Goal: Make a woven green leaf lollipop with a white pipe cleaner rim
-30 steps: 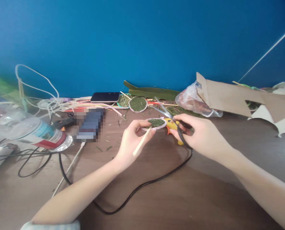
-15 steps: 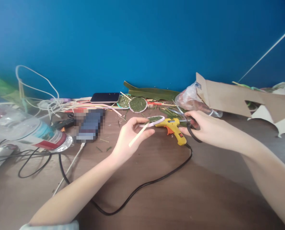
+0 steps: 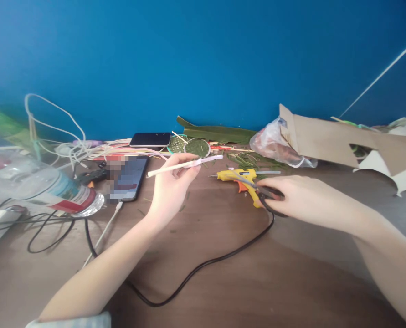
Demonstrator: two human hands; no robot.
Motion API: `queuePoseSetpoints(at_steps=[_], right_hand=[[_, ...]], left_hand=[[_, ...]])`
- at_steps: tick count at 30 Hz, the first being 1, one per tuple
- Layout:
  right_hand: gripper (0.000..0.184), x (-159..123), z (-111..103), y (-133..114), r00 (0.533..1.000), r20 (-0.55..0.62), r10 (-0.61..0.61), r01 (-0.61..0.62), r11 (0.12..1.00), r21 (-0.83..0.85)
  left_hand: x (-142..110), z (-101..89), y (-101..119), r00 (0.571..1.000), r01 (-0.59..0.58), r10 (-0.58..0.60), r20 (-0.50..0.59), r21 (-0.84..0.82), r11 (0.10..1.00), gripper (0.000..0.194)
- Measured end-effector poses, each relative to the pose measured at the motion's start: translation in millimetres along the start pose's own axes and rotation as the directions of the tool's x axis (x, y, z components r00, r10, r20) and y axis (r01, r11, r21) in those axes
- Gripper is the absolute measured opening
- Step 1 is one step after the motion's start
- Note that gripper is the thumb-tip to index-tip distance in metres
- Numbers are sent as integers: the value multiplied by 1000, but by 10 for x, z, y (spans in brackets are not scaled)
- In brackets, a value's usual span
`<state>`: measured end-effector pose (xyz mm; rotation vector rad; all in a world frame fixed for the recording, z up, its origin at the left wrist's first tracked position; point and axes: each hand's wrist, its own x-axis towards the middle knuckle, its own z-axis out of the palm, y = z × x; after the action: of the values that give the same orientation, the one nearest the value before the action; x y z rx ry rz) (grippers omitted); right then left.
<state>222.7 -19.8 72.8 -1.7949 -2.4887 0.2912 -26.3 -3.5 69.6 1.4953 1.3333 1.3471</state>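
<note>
Between the thumb and fingers of my left hand point(image 3: 172, 187) is a small round woven fan point(image 3: 209, 159), seen nearly edge-on. It has a pale lilac rim, and its cream stick handle point(image 3: 161, 170) points left. My right hand point(image 3: 288, 196) grips dark-handled scissors point(image 3: 271, 193), whose blades point left above a yellow glue gun point(image 3: 238, 175). The glue gun lies on the table with an orange trigger and a grey glue stick at its back. Behind my left hand, another round green fan point(image 3: 197, 146) lies beside a teal-rimmed woven one point(image 3: 177, 144).
A phone point(image 3: 129, 180) on a white cable and a plastic bottle point(image 3: 66, 191) are at the left. Another phone point(image 3: 150, 139) lies at the back near a green leaf strip point(image 3: 219, 133). Cardboard point(image 3: 326, 136) stands at the right. A black cord point(image 3: 203, 264) loops across the front.
My left hand has moved left and tilted the fan from showing its green face to nearly edge-on. My right hand has moved right and down with the scissors, uncovering the glue gun.
</note>
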Motion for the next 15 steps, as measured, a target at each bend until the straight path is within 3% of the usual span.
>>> queuePoseSetpoints(at_steps=[3, 7, 15], right_hand=[[22, -27, 39, -106, 993, 98, -63, 59, 997, 45], [14, -25, 182, -282, 976, 127, -179, 164, 979, 118], [34, -1, 465, -441, 943, 62, -326, 321, 944, 72]], left_hand=[[-15, 17, 33, 1000, 4, -3, -11, 29, 1000, 13], [-55, 31, 73, 997, 40, -43, 57, 50, 998, 15], [-118, 20, 144, 962, 163, -160, 221, 3, 987, 18]])
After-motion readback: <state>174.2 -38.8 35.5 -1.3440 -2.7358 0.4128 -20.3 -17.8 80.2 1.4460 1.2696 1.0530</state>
